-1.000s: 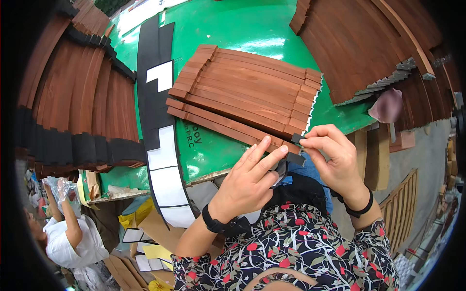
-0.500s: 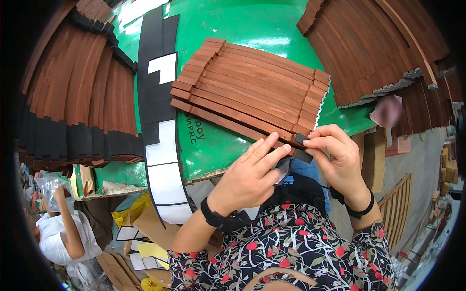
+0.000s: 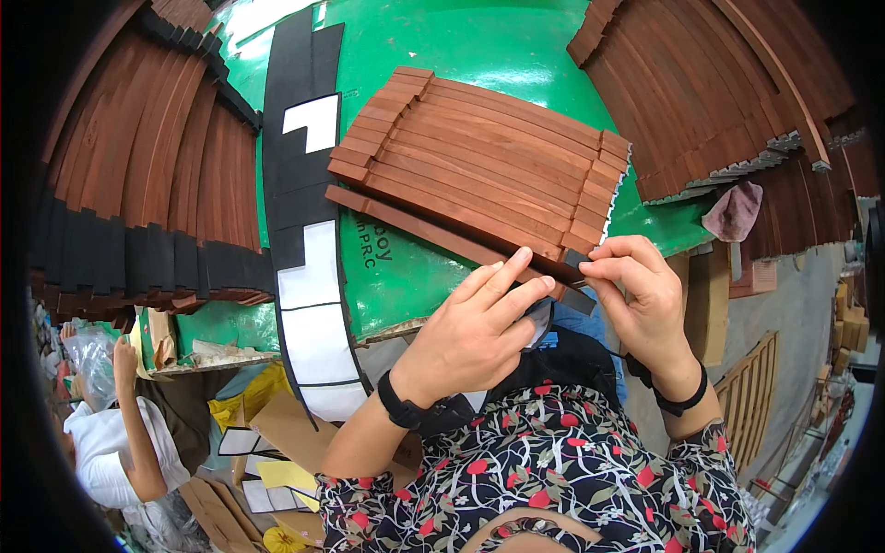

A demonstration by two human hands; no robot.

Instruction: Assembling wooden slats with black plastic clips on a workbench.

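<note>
My left hand (image 3: 475,318) is closed around the near end of a single reddish-brown wooden slat (image 3: 415,223), index and middle fingers lying along it. This slat rests apart from a row of similar slats (image 3: 489,152) on the green tabletop. At the slat's right end, my right hand (image 3: 641,290) pinches with thumb and forefinger at a small black pad (image 3: 575,259). Another dark piece (image 3: 579,299) shows just below the fingertips. Part of the slat's end is hidden by my fingers.
A long black sheet (image 3: 304,78) with white patches (image 3: 318,355) hangs over the near edge. Black-ended slats (image 3: 138,166) are stacked left, more slats (image 3: 682,101) right. A pinkish cloth (image 3: 735,212) lies beside these. A co-worker in white (image 3: 129,447) is at lower left.
My right fingertips have shifted slightly right at the slat's end. The gap between the single slat and the row looks wider. The co-worker's arm has moved.
</note>
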